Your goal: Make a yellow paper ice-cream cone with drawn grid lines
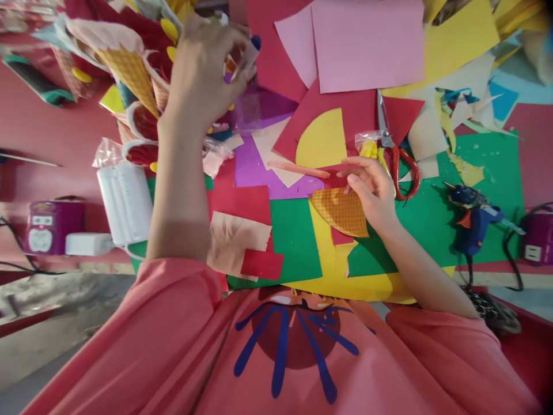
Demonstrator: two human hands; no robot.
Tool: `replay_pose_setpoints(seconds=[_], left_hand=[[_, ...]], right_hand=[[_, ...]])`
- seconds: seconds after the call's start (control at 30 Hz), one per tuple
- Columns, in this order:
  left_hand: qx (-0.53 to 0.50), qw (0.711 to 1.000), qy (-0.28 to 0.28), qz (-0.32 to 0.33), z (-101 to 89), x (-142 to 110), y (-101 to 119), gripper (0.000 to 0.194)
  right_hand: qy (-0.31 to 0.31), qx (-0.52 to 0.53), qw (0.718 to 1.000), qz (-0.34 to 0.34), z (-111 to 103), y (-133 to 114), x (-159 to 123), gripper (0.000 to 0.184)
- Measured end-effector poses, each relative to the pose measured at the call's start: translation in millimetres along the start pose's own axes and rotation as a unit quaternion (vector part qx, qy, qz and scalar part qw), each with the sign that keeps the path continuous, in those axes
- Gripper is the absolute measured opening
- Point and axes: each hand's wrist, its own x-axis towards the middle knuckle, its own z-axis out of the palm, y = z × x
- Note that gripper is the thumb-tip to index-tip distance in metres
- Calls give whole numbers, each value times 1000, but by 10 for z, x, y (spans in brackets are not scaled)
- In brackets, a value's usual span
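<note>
My left hand reaches over the far left of the work area, thumb and fingers closed in a pinch. Something small and whitish with a dark blue tip shows at its fingertips; its kind is unclear. Beside that wrist stand several craft ice cream cones of felt and waffle-patterned sheet. My right hand is half open, palm turned inward, with nothing gripped. Under its fingers lies an orange waffle-patterned fan-shaped piece. A thin pinkish stick ends just left of the fingertips, and a yellow quarter-round piece lies beyond.
Red-handled scissors lie right of my right hand, alongside yellow-handled ones. A blue glue gun rests farther right with its cord. Pink sheets and colored scraps cover the back. A white power bank-like box sits left.
</note>
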Motion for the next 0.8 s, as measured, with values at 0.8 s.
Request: replay_pose_setpoints(seconds=[0.8], left_hand=[[-121,987,-53,-92,-265,-934,491,38]], right_hand=[[-106,-485,857,-135,-207,-209,-21,22]])
